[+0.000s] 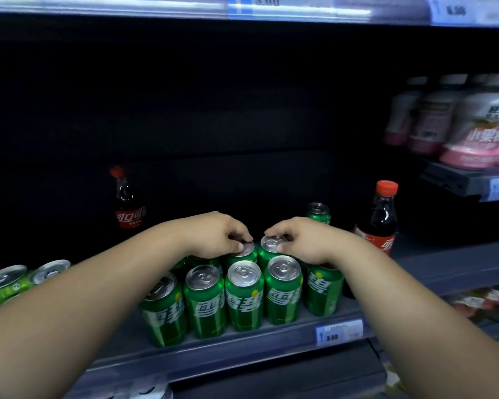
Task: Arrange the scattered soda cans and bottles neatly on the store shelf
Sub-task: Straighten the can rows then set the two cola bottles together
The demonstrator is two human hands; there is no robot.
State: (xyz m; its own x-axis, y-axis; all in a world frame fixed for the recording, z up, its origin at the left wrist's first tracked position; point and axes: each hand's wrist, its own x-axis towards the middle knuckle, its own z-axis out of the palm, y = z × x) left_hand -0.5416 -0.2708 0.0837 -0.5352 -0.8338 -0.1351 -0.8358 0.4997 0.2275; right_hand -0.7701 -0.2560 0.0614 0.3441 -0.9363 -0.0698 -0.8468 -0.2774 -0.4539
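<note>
Right of me: white-pink drink bottles [473, 131] on a raised rack [455, 180]. Price tag [339, 332] down front. Red packets [481, 303] lower right, blurry.

At lower centre, five green aluminium soda cans [244, 295] stand in a row along the front of the grey metal shelf [242, 351]. Just behind, the left hand [219, 234] grips the left rear green can [246, 251], the right hand [303, 240] the right rear green can [270, 249] beside it. A lone green can [318, 213] stands farther back. One red-capped plastic cola bottle [126, 203] stands back left, a second cola bottle [382, 217] right of the row.
</note>
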